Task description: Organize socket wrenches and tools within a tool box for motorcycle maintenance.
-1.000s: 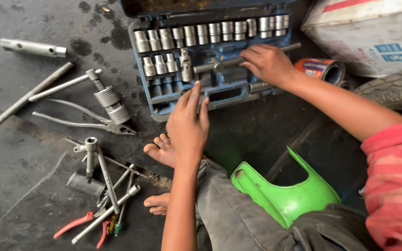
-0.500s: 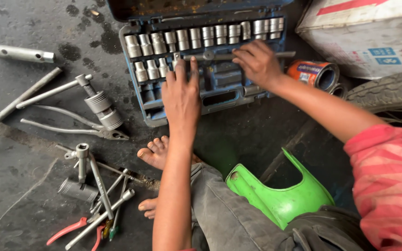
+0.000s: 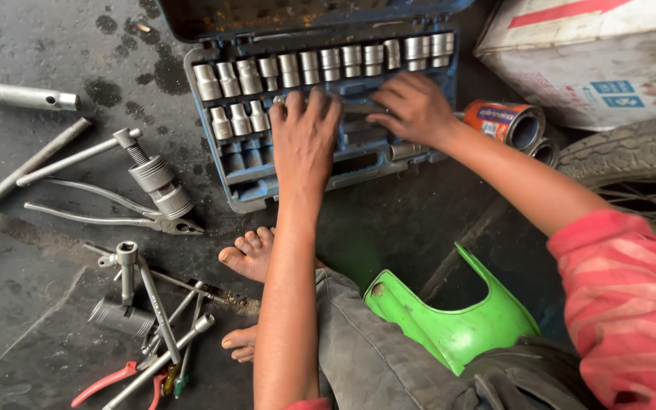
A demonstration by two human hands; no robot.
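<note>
Nearest the camera: grey trouser leg and a green plastic fairing piece [image 3: 449,323] by the knee, bare feet [image 3: 250,254] on the oily concrete floor [image 3: 32,319]. Risk here: loose tools lie just beside the toes, namely T-handle wrenches [image 3: 153,304], red-handled pliers [image 3: 108,383], long-nose pliers [image 3: 123,216] and a heavy socket on a bar [image 3: 157,182]; a shift of the foot could land on one, and the oil stains look slippery. Further out, both arms reach forward into the open blue socket case [image 3: 244,178]. Left hand [image 3: 303,133] is palm down, fingers together and extended flat over the middle of the tray, touching the lower row; cannot tell if anything is under the palm. Right hand [image 3: 413,106] comes in from the right, wrist bent, fingers curled narrow over the centre slot where a ratchet or bar seems to sit; grip itself is hidden, so cannot tell what it holds, if anything. Risk: the sockets [image 3: 320,61] stand loose in their row, and a hand dragging across could knock them out to roll away on the floor; greasy fingers could also slip off a part. The case sits at the far edge, lid up behind. Orange can [image 3: 506,121] lies on its side just right of the case, next to a tyre [image 3: 632,163], with a cardboard box [image 3: 594,53] behind.
</note>
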